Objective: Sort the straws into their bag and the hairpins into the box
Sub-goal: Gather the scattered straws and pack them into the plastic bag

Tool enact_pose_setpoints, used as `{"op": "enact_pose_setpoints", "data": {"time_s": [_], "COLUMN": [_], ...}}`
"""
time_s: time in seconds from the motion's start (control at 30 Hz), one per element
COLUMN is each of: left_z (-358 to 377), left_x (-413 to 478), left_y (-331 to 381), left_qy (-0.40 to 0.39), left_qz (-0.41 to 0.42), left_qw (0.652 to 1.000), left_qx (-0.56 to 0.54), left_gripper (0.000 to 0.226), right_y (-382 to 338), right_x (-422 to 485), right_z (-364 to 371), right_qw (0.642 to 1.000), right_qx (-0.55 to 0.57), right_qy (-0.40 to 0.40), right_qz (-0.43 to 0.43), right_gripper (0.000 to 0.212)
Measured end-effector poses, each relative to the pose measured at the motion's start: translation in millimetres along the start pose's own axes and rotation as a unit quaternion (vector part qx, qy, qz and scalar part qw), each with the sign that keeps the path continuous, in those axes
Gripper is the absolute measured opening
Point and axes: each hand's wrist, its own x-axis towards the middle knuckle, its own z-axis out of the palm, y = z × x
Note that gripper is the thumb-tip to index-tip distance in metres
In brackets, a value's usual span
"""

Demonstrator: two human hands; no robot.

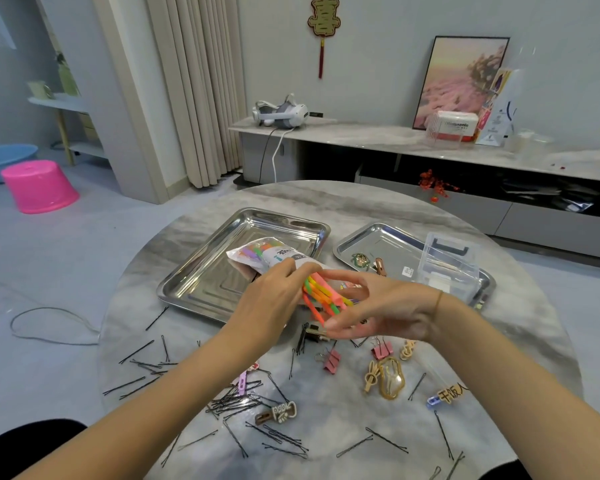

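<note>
Grey marble table in a living room carries two steel trays. Over the left tray the bag is held up, its far end already packed with colour. The left hand pinches the bag at its mouth. The right hand curls round the near ends of a bundle of straws, whose far ends sit inside that mouth.

The straws look light and rubbery, so they would likely bend or splay if pushed from the tips. A grip on the whole bundle close to the mouth should feed them better. The bag looks like thin, limp, slick film and is best taken at its edge to keep it open.

Hairpins lie scattered on the near table. They are thin, stiff wire lying flat on smooth stone, so probably easier to slide together and pinch in a bunch. The box stands on the right tray, well apart from them.
</note>
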Motion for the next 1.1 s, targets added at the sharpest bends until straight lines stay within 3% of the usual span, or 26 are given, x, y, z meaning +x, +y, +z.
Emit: {"op": "enact_pose_setpoints", "data": {"time_s": [0.2,0.33,0.43,0.63,0.8,0.93,1.1], "left_z": [-5,-4,-1,0,-3,-4,4], "left_x": [1,0,0,0,2,3,2], "left_y": [-1,-4,-2,5,-1,-1,-5], "left_qy": [0.008,0.006,0.018,0.022,0.018,-0.001,0.023], "left_qz": [0.003,0.011,0.001,-0.003,-0.017,-0.024,-0.008], "left_qw": [1.000,0.999,1.000,0.997,0.998,0.998,0.999], "left_qx": [-0.014,-0.031,-0.024,-0.067,-0.055,-0.057,-0.043], "left_gripper": [0.047,0.045,0.047,0.039,0.038,0.038,0.040], "right_y": [-8,-5,0,16,23,19,12], "right_x": [-13,-11,-2,23,34,25,16], "right_z": [-17,-20,-17,-11,-17,-25,-35], "right_qw": [0.996,0.957,0.948,0.905,0.866,0.881,0.911], "right_qx": [-0.080,-0.254,-0.238,-0.286,-0.381,-0.372,-0.288], "right_qy": [-0.027,0.073,0.105,0.175,0.198,0.175,0.146], "right_qz": [-0.031,-0.120,-0.181,-0.260,-0.256,-0.233,-0.257], "right_gripper": [0.075,0.046,0.027,0.022,0.029,0.043,0.022]}}
